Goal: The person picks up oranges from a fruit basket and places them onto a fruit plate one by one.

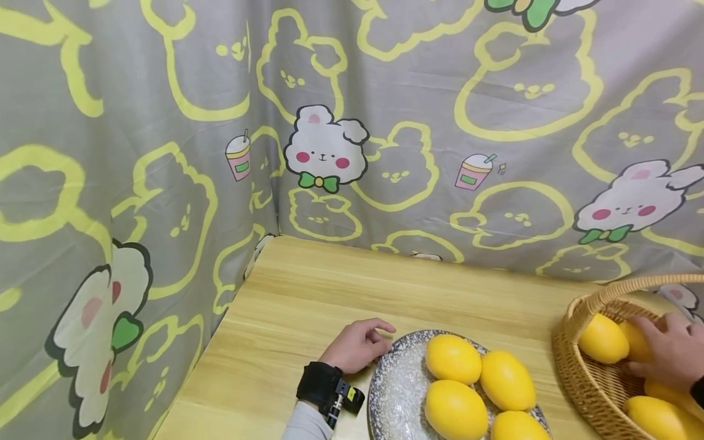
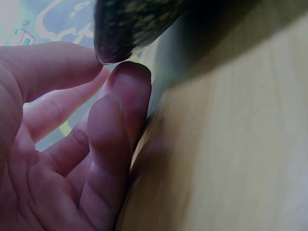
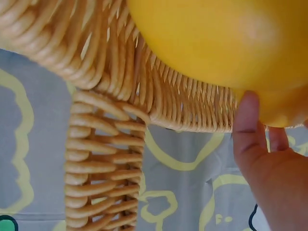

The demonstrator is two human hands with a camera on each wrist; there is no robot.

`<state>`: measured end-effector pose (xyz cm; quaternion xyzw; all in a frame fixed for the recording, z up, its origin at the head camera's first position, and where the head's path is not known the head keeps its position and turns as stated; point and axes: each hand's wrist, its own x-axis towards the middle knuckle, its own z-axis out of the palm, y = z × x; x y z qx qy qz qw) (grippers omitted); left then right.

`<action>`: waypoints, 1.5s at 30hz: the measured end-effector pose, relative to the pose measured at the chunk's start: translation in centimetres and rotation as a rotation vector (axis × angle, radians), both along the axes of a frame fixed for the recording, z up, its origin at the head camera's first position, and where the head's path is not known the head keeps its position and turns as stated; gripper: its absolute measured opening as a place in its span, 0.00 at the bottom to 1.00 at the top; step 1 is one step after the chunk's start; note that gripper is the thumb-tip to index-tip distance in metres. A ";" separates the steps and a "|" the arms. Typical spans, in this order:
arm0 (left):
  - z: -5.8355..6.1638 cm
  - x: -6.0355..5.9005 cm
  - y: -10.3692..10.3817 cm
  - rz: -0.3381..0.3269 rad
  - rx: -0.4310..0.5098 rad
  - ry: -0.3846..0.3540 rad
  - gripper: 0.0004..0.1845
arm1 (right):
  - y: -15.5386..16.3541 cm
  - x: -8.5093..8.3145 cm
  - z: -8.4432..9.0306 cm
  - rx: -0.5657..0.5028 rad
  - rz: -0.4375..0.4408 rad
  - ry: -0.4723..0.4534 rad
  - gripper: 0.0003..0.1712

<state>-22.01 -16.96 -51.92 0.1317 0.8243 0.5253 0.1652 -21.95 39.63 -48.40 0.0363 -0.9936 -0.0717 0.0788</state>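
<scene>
My right hand (image 1: 672, 349) reaches into a wicker basket (image 1: 572, 360) and grips a yellow lemon (image 1: 635, 341) there. In the right wrist view its thumb (image 3: 248, 115) presses against that lemon (image 3: 284, 108), while another lemon (image 3: 216, 38) looms large in front. My left hand (image 1: 356, 346) lies at the left rim of a round speckled plate (image 1: 396, 385), its fingers loosely bent. The left wrist view has the fingertips right at the plate's dark rim (image 2: 130, 29), low over the table. Several lemons (image 1: 453, 359) rest on the plate's right part.
Other lemons (image 1: 654, 418) lie in the basket, whose arched handle (image 1: 638, 284) rises over its opening. The wooden table (image 1: 308, 281) meets a grey patterned curtain (image 1: 396, 98) at the back and left. A strapped camera (image 1: 343, 394) sits on my left wrist.
</scene>
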 end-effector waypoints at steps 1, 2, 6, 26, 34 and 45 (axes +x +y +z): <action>0.0 0.0 0.0 0.000 0.001 0.002 0.15 | 0.1 0.0 -0.1 -0.013 0.002 -0.003 0.53; 0.0 0.0 0.1 0.002 0.001 0.004 0.15 | 0.2 0.0 -0.1 -0.018 0.003 -0.008 0.54; -0.1 0.1 0.1 0.001 -0.002 0.004 0.15 | 0.5 -0.1 -0.7 -0.045 0.013 -0.087 0.61; 0.1 0.1 0.2 -0.008 0.008 0.000 0.16 | -1.4 -0.2 0.2 0.021 0.096 -0.170 0.57; -0.1 0.1 0.3 -0.008 0.011 -0.013 0.15 | -1.6 -0.1 0.2 0.038 0.051 -0.249 0.57; 0.0 0.0 0.2 -0.022 0.009 0.000 0.16 | -1.6 -0.2 0.9 -0.019 0.002 -0.337 0.58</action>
